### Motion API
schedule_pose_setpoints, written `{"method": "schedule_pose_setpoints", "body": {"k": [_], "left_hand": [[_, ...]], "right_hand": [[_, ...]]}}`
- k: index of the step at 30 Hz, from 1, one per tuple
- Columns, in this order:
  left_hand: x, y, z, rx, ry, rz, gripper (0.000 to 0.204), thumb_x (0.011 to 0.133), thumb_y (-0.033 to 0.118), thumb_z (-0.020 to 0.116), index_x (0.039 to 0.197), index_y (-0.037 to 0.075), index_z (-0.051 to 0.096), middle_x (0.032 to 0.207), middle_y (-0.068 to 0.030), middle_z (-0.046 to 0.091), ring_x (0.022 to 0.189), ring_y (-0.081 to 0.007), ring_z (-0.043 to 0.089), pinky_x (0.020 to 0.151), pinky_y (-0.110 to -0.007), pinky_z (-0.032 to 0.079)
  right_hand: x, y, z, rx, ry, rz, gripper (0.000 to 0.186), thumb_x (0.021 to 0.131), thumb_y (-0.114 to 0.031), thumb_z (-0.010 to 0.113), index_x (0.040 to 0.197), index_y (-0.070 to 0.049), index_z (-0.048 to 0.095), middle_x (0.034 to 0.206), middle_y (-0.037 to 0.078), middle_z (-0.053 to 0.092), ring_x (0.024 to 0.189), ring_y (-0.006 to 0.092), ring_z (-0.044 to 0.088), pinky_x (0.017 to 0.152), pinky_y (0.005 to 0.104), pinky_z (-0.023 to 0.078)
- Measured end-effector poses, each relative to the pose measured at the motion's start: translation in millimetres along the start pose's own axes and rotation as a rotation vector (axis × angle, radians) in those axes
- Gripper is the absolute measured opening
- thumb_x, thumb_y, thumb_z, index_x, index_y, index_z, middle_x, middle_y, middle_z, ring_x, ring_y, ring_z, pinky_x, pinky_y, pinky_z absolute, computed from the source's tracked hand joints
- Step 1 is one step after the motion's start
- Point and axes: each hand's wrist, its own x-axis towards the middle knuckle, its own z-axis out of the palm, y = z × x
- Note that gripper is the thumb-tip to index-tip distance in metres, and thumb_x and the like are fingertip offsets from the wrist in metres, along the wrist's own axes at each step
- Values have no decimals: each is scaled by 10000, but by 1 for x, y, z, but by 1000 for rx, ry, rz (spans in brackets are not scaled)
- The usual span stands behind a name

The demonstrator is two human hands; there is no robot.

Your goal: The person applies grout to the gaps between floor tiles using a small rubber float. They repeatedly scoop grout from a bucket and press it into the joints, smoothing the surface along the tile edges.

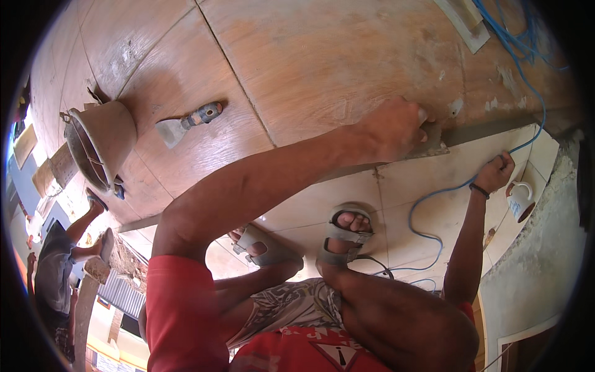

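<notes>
My left hand [393, 130] is closed at the edge of the brown tiles. A flat, mortar-smeared grey scraper [437, 142] shows beneath its fingers; the hand hides its handle. This blade lies against the strip of grey mortar [489, 130] between the brown tiles and the paler tiles. Over on the right, my right hand [494, 173] has its fingers curled around a blue cable [424, 232], close to the pale tiles. A dark band circles that wrist. On the brown tiles lies a putty knife [189, 124] with a wide blade and dark handle.
A mortar-stained bucket [102, 136] stands at the left. A white mug [520, 200] is beside my right hand, near the rough wall [527, 273]. More blue cable [527, 40] lies coiled at the far right. Another person's legs [80, 239] show at the left.
</notes>
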Motion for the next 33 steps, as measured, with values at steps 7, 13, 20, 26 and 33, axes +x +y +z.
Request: {"method": "schedule_pose_setpoints", "body": {"k": [7,13,20,26,33], "left_hand": [[-11,-30,23,67,-40,-11,351,890,123,613,1212,-10,571,1114,-202,652,989,-376,641,875,-413,512],[-123,-63,-5,-57,-30,-191,355,878,64,618,1226,4,578,1097,-193,667,935,-304,676,821,-378,537],[-318,-111,-47,-42,51,-604,348,849,28,641,1187,-39,590,1032,-186,687,882,-246,693,800,-352,552],[-254,-78,-65,-155,153,-530,355,860,-12,606,1205,-68,545,1044,-164,670,927,-191,643,816,-312,518],[-35,-12,-32,-50,89,-93,340,891,93,633,1201,-35,579,1032,-209,676,943,-287,667,846,-359,521]], "right_hand": [[-2,5,4,20,-16,-35,260,814,-109,510,1008,-6,648,986,117,660,881,241,629,819,342,500],[0,3,-4,-32,-15,-4,256,818,-110,514,1008,-6,650,987,125,664,881,245,634,815,341,503],[-3,2,1,36,-11,15,243,822,-118,514,993,-8,647,971,114,662,859,237,629,793,338,500],[-2,3,1,15,2,-4,237,824,-114,505,986,-9,642,942,111,650,828,228,617,768,336,492],[-4,0,3,59,12,-1,229,828,-88,492,985,-3,636,930,109,639,823,217,610,764,325,493]]}}
